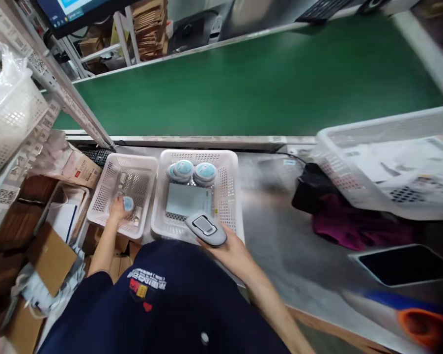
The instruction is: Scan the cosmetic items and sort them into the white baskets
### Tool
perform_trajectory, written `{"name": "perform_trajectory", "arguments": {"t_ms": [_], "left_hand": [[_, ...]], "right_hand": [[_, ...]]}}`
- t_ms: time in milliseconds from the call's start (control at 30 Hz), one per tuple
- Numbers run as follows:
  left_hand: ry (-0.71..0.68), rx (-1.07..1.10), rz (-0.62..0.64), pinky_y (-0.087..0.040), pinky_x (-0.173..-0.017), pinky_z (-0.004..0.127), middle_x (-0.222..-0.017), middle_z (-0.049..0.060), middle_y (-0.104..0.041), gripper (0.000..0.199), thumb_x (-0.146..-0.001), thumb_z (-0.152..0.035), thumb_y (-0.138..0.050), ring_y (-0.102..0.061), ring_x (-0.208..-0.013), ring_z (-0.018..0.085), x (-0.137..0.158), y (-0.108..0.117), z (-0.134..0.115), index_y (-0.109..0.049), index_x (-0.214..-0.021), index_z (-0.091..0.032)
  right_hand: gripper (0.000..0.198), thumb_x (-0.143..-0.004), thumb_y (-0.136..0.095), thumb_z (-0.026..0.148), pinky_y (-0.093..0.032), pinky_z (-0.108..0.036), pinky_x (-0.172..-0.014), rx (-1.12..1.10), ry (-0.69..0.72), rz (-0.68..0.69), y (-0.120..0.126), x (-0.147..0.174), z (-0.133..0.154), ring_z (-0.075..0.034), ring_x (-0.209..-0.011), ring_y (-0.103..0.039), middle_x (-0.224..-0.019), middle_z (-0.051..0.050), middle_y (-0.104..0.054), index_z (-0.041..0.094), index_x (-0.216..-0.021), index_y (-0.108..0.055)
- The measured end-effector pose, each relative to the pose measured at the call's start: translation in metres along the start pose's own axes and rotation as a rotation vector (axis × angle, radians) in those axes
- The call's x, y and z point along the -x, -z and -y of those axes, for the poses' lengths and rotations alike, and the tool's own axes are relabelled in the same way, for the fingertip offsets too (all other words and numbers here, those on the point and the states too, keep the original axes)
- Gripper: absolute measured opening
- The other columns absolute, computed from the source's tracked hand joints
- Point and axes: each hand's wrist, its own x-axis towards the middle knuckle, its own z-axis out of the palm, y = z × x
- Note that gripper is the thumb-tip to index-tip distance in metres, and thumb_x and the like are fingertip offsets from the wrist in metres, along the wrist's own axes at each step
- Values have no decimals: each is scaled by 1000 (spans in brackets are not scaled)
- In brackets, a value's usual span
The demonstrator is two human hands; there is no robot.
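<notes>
My left hand point(117, 208) reaches into the smaller white basket point(107, 177) on the left and grips a small round light-blue item point(128, 203) there. My right hand point(232, 250) holds a grey handheld scanner point(206, 228) at the near rim of the middle white basket point(231, 196). That basket contains several round light-blue items point(192, 171) at its far end and a flat pale-blue box point(188, 199).
A green conveyor belt point(265, 83) runs beyond the metal worktop point(280, 236). A large white basket with papers point(391, 157) stands at right, above black and magenta cloth point(339, 221). Cardboard boxes point(48, 255) and shelving point(59, 88) crowd the left side. A monitor point(70, 12) is top left.
</notes>
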Motion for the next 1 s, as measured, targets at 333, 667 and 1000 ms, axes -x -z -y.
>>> {"name": "perform_trajectory", "arguments": {"t_ms": [333,667,1000], "left_hand": [[-497,84,-279,-43,-134,59,-173,22,-56,97,-94,-44,-94,-52,-155,46,-3,49,-121,-51,-178,-21],[-690,70,-141,-41,-134,54,-174,19,-54,78,-109,-39,-76,-51,-155,44,-8,64,-217,-52,-181,-26],[-339,232,-182,-36,-141,49,-191,25,-33,86,-119,-59,-61,-33,-176,38,-85,76,-209,-31,-187,-17]], "right_hand": [[77,-97,-70,15,-58,-40,-97,701,69,192,-11,-19,95,-38,-126,-77,-151,-19,-68,18,-173,-56],[70,-102,-70,20,-55,-38,-95,628,7,9,13,-16,87,-36,-125,-76,-150,-19,-69,16,-170,-58],[42,-87,-74,36,-57,-46,-86,409,28,-241,38,-14,37,-43,-111,-77,-121,-16,-79,21,-126,-79]]}}
